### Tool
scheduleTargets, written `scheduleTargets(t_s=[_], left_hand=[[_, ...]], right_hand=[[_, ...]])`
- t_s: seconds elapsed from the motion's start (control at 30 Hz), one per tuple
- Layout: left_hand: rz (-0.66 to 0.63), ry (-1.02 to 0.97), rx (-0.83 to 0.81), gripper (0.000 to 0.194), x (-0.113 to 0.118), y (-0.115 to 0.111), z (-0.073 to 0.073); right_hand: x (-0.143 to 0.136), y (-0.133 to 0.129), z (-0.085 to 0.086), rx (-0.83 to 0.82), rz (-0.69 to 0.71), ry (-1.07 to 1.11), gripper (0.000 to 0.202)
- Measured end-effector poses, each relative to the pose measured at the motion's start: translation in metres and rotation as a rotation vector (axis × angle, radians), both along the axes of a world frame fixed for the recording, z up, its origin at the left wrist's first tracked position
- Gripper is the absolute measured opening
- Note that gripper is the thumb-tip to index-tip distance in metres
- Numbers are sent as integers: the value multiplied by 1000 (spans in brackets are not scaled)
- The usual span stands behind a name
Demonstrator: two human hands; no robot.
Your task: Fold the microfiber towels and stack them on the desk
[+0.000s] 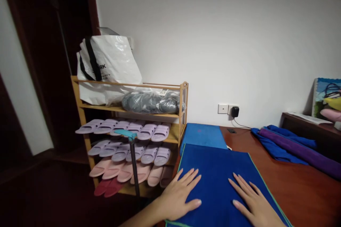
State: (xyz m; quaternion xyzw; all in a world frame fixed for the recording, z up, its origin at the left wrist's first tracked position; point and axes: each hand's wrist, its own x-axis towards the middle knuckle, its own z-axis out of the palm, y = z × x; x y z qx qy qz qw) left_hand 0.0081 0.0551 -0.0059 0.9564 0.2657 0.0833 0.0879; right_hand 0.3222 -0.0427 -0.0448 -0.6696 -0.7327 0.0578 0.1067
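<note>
A dark blue cloth [213,173] with green edging lies spread over the wooden table [303,191]. My left hand [181,195] rests flat on its left side, fingers spread and pointing away from me. On the right side of the cloth lies my right hand [253,198], also flat with the fingers apart. Neither hand holds anything. Past the far edge of the cloth, a lighter blue folded cloth [204,134] shows, partly covered by the dark one.
To the left stands a wooden shoe rack [183,103] with several slippers [121,152], a white bag [114,56] and a plastic-wrapped grey bundle [151,102]. A blue-topped handle [128,134] rises before it. Rolled purple cloth [298,147] lies right; a black plug [234,111] is in the wall.
</note>
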Motion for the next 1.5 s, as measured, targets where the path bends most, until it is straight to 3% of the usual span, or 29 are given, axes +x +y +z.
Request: scheduleTargets(t_s=[0.1,0.3,0.57,0.7,0.77,0.83,0.93,1.03,1.17,1.27,1.5], left_hand=[[16,38,-41,65,-6,-14,0],[14,24,-42,65,-10,-24,1],[-10,24,-49,70,-27,-64,-4],[-14,37,-83,71,-42,-89,1],[-23,36,-121,72,-47,-97,10],[-17,-4,-114,69,-44,-95,22],[34,-103,4,57,-23,-69,34],[103,-102,78,57,-1,-25,25],[121,20,20,62,5,8,-4],[109,5,27,61,-1,-2,-14],[67,25,-20,63,-10,-52,-4]], right_hand=[[-3,-22,-4,-32,-16,-48,60],[20,-40,-19,10,-115,-158,66],[22,-91,-41,152,-24,-222,72],[31,-115,-35,59,-22,-115,68],[36,-112,-20,44,-29,-25,63],[35,-93,-1,134,-76,52,63],[24,-47,16,273,-156,75,68],[17,-11,4,173,-115,-17,69],[25,-5,-25,78,-104,-103,67],[36,-20,-33,82,-92,-137,67],[46,-63,-54,120,-57,-186,68]])
